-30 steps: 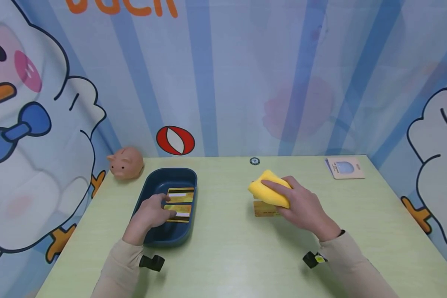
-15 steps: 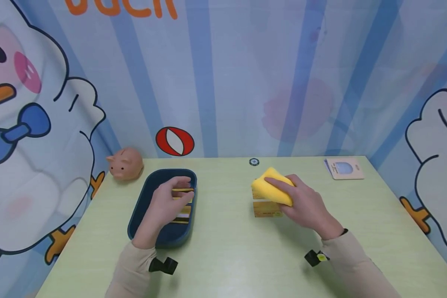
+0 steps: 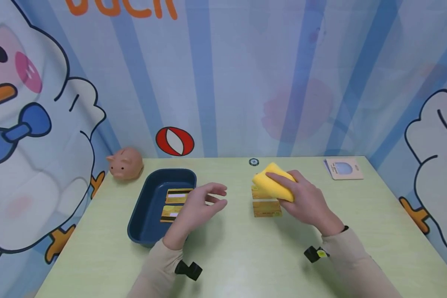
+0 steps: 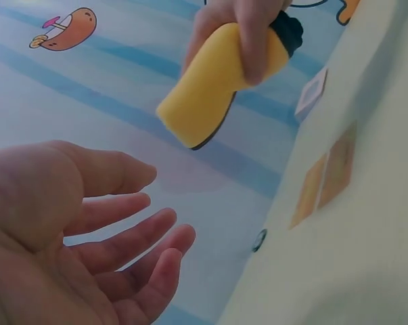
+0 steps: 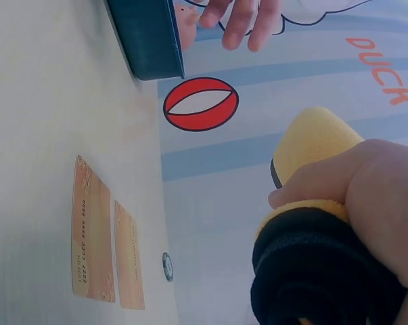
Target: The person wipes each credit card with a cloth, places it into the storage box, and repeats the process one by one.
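Observation:
My right hand (image 3: 308, 203) grips a folded yellow cloth (image 3: 273, 182) with a black side, which shows as a dark bunched end (image 5: 305, 250) in the right wrist view. It is held above two gold bank cards (image 3: 267, 208) lying face up on the table, the farther one partly hidden. My left hand (image 3: 201, 205) hovers over the right rim of a dark blue tray (image 3: 143, 215), its fingers loosely bent and holding nothing. Inside the tray lie two more gold cards (image 3: 173, 196), stripe side up, partly covered by that hand.
A pink piggy bank (image 3: 126, 164) stands behind the tray at the far left. Near the table's back edge lies a small round chip (image 3: 253, 162). A pale pink booklet (image 3: 344, 169) is at the back right. A printed curtain (image 3: 234, 82) hangs behind the table.
My left hand has lifted off the cards in the tray and moved right, past the tray's rim. The right hand has raised the cloth slightly, uncovering more of the cards beneath.

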A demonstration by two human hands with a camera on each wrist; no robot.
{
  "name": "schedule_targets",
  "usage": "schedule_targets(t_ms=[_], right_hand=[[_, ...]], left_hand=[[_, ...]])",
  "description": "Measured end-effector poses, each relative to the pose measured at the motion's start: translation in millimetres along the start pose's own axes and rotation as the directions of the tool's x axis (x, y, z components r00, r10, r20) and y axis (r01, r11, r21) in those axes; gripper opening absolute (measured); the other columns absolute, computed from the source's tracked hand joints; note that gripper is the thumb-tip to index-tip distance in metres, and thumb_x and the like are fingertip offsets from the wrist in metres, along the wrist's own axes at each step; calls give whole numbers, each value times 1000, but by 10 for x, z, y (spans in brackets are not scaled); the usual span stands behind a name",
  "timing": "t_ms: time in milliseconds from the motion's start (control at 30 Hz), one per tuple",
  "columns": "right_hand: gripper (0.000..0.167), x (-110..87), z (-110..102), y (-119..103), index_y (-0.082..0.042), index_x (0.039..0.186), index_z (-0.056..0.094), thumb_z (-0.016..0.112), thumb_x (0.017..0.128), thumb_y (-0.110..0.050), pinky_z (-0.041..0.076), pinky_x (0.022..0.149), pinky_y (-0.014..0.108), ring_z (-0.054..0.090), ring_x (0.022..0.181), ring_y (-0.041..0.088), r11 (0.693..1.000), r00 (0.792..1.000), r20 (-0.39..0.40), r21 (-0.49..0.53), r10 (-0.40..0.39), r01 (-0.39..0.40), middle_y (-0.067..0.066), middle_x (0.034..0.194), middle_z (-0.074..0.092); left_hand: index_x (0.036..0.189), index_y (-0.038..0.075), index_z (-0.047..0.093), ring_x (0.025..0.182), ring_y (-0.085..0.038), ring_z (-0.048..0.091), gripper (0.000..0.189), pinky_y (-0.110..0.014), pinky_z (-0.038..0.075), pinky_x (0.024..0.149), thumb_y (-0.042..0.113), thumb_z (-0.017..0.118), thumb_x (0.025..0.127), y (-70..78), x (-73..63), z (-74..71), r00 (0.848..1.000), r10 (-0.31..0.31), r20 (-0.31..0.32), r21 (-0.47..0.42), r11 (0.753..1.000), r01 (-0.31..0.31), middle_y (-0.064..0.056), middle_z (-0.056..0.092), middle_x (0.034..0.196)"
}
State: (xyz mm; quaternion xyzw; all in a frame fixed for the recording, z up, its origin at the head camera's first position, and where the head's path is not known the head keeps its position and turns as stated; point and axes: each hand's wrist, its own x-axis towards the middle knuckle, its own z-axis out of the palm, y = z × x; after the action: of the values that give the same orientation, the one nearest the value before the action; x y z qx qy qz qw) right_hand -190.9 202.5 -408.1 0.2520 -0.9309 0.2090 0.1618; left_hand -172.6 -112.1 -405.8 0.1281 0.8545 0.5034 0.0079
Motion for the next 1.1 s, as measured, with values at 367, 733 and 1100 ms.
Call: schedule_targets(t_ms=[367,733,1100], right_hand=[[72,2,27,-9,-32,153,55,80,89,-11,52,65,37,58,87,23,1000,1000,18,5,17,-17,13,127,58],[72,24,28,-7,-31,152,56,81,87,-10,53,63,38,59,83,23,1000,1000,2,10,2,-2,15,125,59],[70,15,48,-9,-30,151,58,80,88,-9,53,62,38,59,82,23,1000,1000,-5,12,-7,7,15,124,60]], left_hand=[[129,9,71,104,-26,72,31,-35,62,83,16,74,98,-89,127,419,998,9,66,-62,998,-5,-9,73,125],[131,3,67,110,-33,68,41,-48,57,96,3,76,91,-215,325,892,999,-20,40,-64,998,22,-11,73,122],[130,7,67,114,-31,67,50,-43,56,99,0,82,83,-306,452,1127,999,-33,34,56,998,31,-11,70,131]])
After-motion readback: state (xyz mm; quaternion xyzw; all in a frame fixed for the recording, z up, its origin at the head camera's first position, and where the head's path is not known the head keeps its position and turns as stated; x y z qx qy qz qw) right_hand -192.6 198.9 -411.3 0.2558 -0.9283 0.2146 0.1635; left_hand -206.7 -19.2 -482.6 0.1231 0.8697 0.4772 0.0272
